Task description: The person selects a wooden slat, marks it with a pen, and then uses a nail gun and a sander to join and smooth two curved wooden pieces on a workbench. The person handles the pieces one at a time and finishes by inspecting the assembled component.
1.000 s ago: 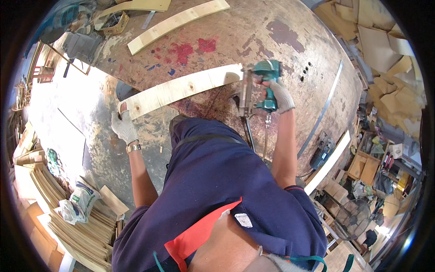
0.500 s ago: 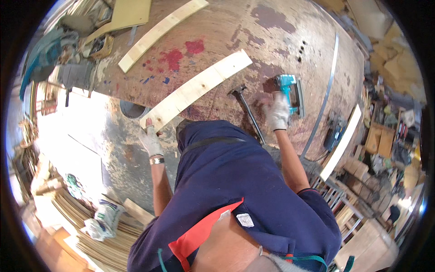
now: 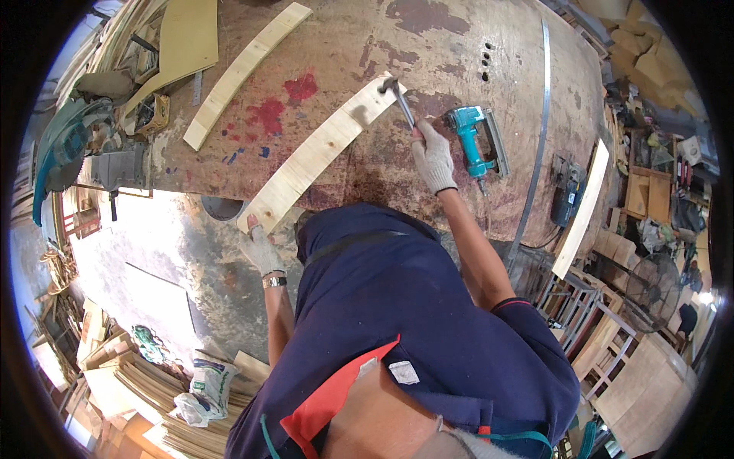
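A pale curved wooden board (image 3: pixel 310 163) lies across the worktable, its near left end reaching past the edge. My gloved left hand (image 3: pixel 261 249) grips that near end, the thumb on its upper face. In my gloved right hand (image 3: pixel 434 159) is a hammer (image 3: pixel 403 105), held by the handle. Its head is over the board's far right end; I cannot tell whether it touches the wood. Just right of this hand a teal nail gun (image 3: pixel 473 140) lies on the tabletop.
Another curved board (image 3: pixel 246 76) lies farther back on the worktable (image 3: pixel 336 46). A metal straightedge (image 3: pixel 540 130) runs along the right, near a dark power tool (image 3: pixel 567 195) and a pale strip (image 3: pixel 581 210). At the left stands a teal saw (image 3: pixel 65 149). Stacked boards (image 3: pixel 145 386) are at lower left.
My right hand has left the nail gun, picked up the hammer from the table and brought its head over the board's far end. My left hand still grips the near end.
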`<state>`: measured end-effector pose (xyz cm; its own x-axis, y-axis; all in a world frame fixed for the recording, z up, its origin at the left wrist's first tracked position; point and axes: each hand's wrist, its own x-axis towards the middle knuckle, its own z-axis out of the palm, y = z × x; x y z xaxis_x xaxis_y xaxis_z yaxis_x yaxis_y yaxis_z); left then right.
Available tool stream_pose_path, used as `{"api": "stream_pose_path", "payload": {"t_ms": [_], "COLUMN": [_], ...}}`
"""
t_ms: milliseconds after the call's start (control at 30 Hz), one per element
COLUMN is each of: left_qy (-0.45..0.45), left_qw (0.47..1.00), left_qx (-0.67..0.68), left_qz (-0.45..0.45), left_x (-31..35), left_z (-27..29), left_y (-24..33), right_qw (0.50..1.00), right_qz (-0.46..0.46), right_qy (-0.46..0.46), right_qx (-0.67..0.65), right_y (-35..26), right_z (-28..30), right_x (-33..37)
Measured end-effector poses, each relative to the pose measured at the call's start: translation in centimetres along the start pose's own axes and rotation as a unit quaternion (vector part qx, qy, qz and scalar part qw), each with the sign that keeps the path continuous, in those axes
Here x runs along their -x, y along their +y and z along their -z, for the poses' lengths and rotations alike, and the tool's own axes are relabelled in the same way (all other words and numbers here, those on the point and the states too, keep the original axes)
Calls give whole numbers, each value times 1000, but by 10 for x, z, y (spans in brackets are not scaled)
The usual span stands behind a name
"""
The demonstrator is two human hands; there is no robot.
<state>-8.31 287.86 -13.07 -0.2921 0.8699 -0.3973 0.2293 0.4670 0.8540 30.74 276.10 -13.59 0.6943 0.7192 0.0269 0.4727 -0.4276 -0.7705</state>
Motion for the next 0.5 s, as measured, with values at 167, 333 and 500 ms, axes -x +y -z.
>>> {"api": "stream_pose_path", "payload": {"t_ms": [167, 333, 500], "left_qy": [9, -8, -8], "left_qw": [1000, 1000, 999], "left_qx": [-10, 29, 39], "left_qz": [1, -9, 5], "left_x": [2, 1, -3], "left_z": [-3, -2, -2], "left_y": [2, -6, -10], "right_qw": [998, 998, 993], "right_qz": [-15, -30, -28], "right_qy": [3, 29, -43], "right_qx": [53, 49, 106], "right_y": [-16, -8, 0], "right_z": [-11, -14, -19], "right_x": [-22, -17, -13]}}
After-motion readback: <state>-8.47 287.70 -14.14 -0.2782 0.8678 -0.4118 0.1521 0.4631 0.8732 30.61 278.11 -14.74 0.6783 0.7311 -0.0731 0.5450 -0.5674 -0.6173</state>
